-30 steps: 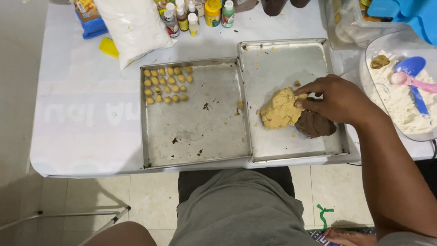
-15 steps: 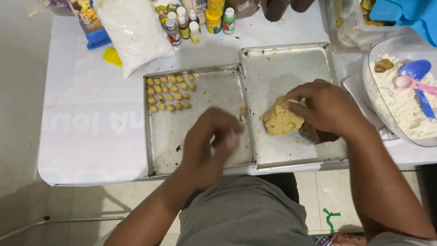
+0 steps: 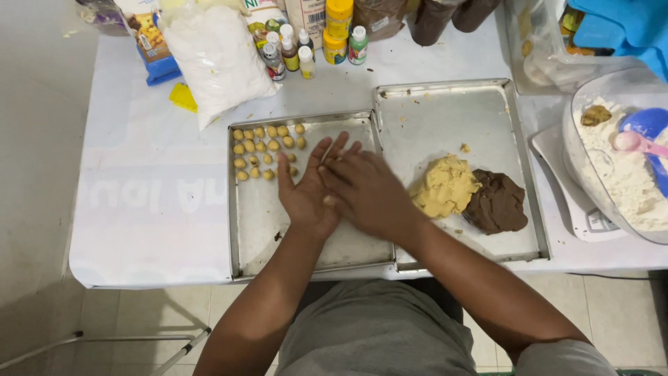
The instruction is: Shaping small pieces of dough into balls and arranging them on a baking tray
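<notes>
Head view: both hands are meeting palm to palm over the left tray (image 3: 306, 230) at frame centre. The left hand (image 3: 306, 191) is lying open, fingers spread; the right hand (image 3: 365, 191) is pressing flat across it. Whether a dough piece sits between the palms cannot be told.

Change: half a second ago the right hand was resting on the yellow dough (image 3: 445, 186); it is now off it and joined with the left, indicating rolling.

The yellow dough is lying on the right tray (image 3: 445, 111), touching the brown dough (image 3: 497, 202). Small dough balls (image 3: 268, 150) are sitting in rows at the left tray's upper-left corner.
</notes>
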